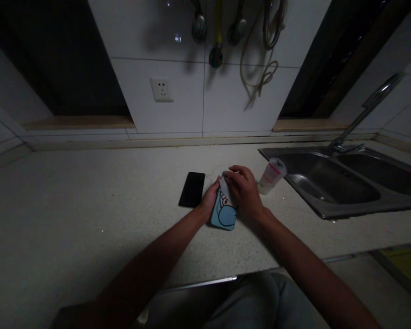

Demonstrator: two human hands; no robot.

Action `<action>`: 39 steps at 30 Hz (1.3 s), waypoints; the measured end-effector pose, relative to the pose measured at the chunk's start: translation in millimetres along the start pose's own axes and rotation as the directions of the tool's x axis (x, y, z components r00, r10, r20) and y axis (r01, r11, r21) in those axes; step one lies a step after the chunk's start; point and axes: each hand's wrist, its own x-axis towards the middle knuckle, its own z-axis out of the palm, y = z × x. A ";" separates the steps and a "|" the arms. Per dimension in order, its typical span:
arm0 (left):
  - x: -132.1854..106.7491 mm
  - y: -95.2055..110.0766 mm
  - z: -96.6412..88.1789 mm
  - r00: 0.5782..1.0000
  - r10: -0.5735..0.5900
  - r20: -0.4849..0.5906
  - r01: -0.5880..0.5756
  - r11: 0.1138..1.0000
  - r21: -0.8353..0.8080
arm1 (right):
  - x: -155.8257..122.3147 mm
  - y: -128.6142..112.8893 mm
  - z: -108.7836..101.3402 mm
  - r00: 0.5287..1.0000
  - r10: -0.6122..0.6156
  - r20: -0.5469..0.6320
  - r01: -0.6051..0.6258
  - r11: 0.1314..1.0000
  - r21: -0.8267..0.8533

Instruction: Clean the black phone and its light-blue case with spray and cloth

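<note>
A light blue phone case (224,215) with a cartoon picture is tilted up over the counter, its printed side toward me. My left hand (210,197) grips it along the left edge, thumb near the top corner. At its upper part, my right hand (244,186) has its fingers closed on a thin whitish piece, like a tissue or wipe (226,188), that lies against the case. Whether a phone sits inside the case I cannot tell. To the left of my left hand, a black phone (192,189) lies flat, dark screen up.
A clear plastic cup (272,175) with pink print leans just right of my right hand. Beyond it is a steel double sink (324,211) with a tall faucet (366,109). A wall socket (161,90), pipes and a loose cord (260,84) are on the tiled wall behind the counter (89,196).
</note>
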 end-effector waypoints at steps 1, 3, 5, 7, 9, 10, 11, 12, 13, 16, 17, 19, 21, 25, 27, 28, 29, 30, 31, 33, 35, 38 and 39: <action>-0.1 0.1 0.1 1.000 -0.014 0.011 0.014 1.000 0.006 | 0.0 1.5 -0.8 1.000 0.013 -0.011 -0.014 0.999 -0.037; -0.7 0.2 0.1 0.998 -0.051 0.036 0.050 0.998 0.022 | 0.3 3.7 -3.2 0.997 0.051 -0.054 -0.057 0.992 -0.114; -1.1 0.1 0.3 0.997 -0.064 0.052 0.063 0.998 0.025 | 0.8 4.1 -5.3 0.992 0.083 -0.095 -0.098 0.981 -0.166; -1.3 -0.2 0.7 0.997 -0.049 0.051 0.048 0.999 0.020 | 1.4 3.0 -6.3 0.989 0.104 -0.103 -0.122 0.976 -0.183; -1.7 -0.1 1.1 0.998 -0.051 0.048 0.050 0.998 0.023 | 1.6 1.4 -6.2 0.991 0.114 -0.075 -0.126 0.975 -0.181; -1.8 0.1 1.2 0.998 -0.053 0.039 0.052 0.998 0.025 | 1.5 0.7 -5.8 0.992 0.112 -0.053 -0.120 0.976 -0.179; -1.9 0.5 1.1 0.998 -0.054 0.023 0.053 0.998 0.025 | 1.1 0.2 -5.1 0.994 0.102 -0.030 -0.105 0.978 -0.178; -1.8 1.0 0.9 0.999 -0.051 0.001 0.051 0.998 0.024 | 0.5 -0.1 -4.0 0.997 0.082 -0.008 -0.082 0.981 -0.178; -1.5 1.5 0.5 0.999 -0.042 -0.027 0.043 0.999 0.022 | -0.4 -0.2 -2.5 0.998 0.057 0.014 -0.054 0.983 -0.176; 1.0 2.3 -2.2 0.992 0.013 -0.126 -0.012 1.000 0.012 | -4.3 0.8 4.4 0.993 -0.026 0.112 0.042 0.989 -0.144; 2.0 2.2 -3.3 0.988 0.031 -0.154 -0.029 0.999 0.012 | -5.8 1.5 7.1 0.987 -0.048 0.151 0.066 0.990 -0.121; 4.0 1.5 -5.5 0.983 0.067 -0.171 -0.067 0.998 0.011 | -8.4 3.2 12.1 0.970 -0.085 0.229 0.100 0.993 -0.056; 5.3 0.5 -7.0 0.986 0.105 -0.128 -0.105 0.994 0.006 | -10.2 4.8 15.0 0.953 -0.112 0.280 0.113 0.993 0.013; 6.5 0.9 -9.0 0.987 0.145 -0.065 -0.146 0.989 -0.015 | -11.3 5.9 12.8 0.927 -0.164 0.337 0.130 0.984 0.122; 6.6 3.3 -10.4 0.989 0.127 -0.080 -0.129 0.991 -0.018 | -11.5 5.0 9.6 0.908 -0.215 0.360 0.163 0.972 0.169; 6.5 5.1 -11.3 0.989 0.118 -0.089 -0.120 0.993 -0.016 | -11.8 4.0 8.1 0.895 -0.252 0.369 0.189 0.962 0.197; 6.3 7.2 -12.3 0.990 0.107 -0.097 -0.108 0.994 -0.011 | -12.2 2.8 6.9 0.879 -0.295 0.375 0.220 0.948 0.230; 6.0 9.5 -13.3 0.991 0.092 -0.097 -0.093 0.996 -0.005 | -12.8 1.3 6.1 0.861 -0.339 0.379 0.250 0.931 0.265; 5.4 11.8 -14.4 0.993 0.077 -0.090 -0.077 0.997 0.002 | -13.4 -0.5 5.7 0.842 -0.381 0.382 0.277 0.913 0.300; 3.9 16.2 -16.4 0.996 0.061 -0.063 -0.060 0.998 0.012 | -14.9 -4.9 5.7 0.813 -0.435 0.387 0.302 0.883 0.359; 1.9 20.2 -18.5 0.996 0.076 -0.044 -0.075 0.997 0.014 | -16.1 -9.5 6.1 0.795 -0.458 0.398 0.297 0.865 0.403; -0.4 24.7 -21.6 0.992 0.123 -0.040 -0.123 0.992 0.010 | -15.8 -15.9 4.4 0.770 -0.493 0.405 0.276 0.830 0.485; -0.7 25.8 -22.5 0.990 0.136 -0.041 -0.136 0.991 0.008 | -15.1 -17.7 2.5 0.760 -0.505 0.409 0.267 0.816 0.512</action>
